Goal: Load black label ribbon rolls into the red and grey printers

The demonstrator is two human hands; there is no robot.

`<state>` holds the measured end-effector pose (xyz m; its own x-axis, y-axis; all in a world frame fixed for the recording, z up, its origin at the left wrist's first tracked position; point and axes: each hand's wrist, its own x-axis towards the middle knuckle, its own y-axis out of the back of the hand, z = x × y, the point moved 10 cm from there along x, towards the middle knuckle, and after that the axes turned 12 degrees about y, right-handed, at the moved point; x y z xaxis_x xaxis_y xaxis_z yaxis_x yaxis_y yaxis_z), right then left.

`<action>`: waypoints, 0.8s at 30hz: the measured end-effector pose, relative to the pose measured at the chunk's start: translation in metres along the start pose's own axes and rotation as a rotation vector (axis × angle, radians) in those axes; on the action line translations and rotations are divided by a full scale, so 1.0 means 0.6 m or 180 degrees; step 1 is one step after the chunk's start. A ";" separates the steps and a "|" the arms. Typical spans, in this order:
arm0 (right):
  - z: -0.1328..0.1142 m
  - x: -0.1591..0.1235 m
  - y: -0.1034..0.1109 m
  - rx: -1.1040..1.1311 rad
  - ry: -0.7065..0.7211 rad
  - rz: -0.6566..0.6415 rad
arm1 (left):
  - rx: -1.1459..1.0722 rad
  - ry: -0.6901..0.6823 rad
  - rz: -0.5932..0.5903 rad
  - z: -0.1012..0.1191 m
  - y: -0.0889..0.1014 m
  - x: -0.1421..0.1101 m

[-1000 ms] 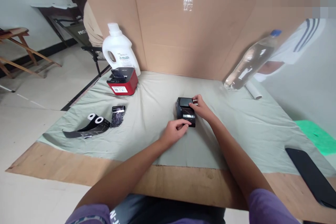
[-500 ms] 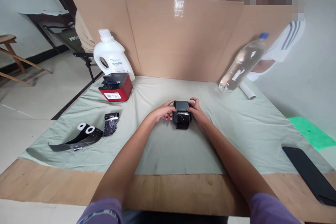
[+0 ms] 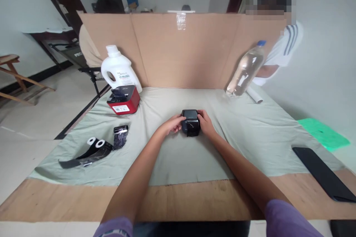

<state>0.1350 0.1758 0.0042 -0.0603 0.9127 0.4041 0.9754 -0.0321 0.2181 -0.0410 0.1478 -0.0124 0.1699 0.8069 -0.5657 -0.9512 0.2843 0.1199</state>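
Observation:
A small black printer point(image 3: 190, 114), boxy with a grey top panel, rests on the cloth in the middle of the table. From its front hangs a glossy black strip point(image 3: 192, 129). My left hand point(image 3: 172, 124) is closed against the printer's left side, its thumb at the top edge and the other fingers curled below. Against the opposite side, my right hand point(image 3: 206, 123) grips with its thumb near the front and fingers behind the top right corner. Some fingertips of both hands are hidden behind the printer.
To the left lie several black rolls point(image 3: 97, 150), some with white cores. A red and black box-shaped device point(image 3: 125, 102) stands before a white jug point(image 3: 119, 68). A water bottle point(image 3: 246, 70) leans on the cardboard screen point(image 3: 183, 52). A black phone point(image 3: 319, 170) lies right; a person sits behind.
My right hand's raised fingers have come down against the printer, and its black strip sits slightly shorter or more tucked in. The whole view has shifted a little with my head.

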 end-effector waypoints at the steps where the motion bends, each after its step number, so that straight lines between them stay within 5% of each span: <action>1: -0.002 -0.012 0.007 -0.0066 -0.0004 0.0072 | 0.0071 0.0052 -0.0025 -0.005 -0.008 0.002; 5: -0.008 -0.058 0.027 0.0049 -0.0115 0.0210 | 0.0149 0.0355 -0.0036 -0.024 -0.039 0.009; 9: -0.007 -0.055 0.071 0.0266 -0.0282 0.0312 | 0.0172 0.0197 -0.0068 0.010 -0.088 0.020; 17: 0.050 0.058 0.319 0.0151 -0.0452 0.1031 | -0.0081 -0.0093 -0.0277 0.169 -0.283 0.127; 21: 0.102 0.047 0.434 0.0413 -0.0659 0.2001 | -0.0075 -0.0194 -0.0458 0.229 -0.385 0.177; 24: 0.139 0.024 0.474 0.0739 -0.0768 0.2399 | -0.0041 -0.0185 -0.0513 0.244 -0.437 0.205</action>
<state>0.4291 0.2137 -0.0021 0.6494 0.7432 0.1609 0.7566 -0.6102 -0.2351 0.2672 0.2484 0.0060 0.3348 0.7801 -0.5285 -0.9136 0.4061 0.0208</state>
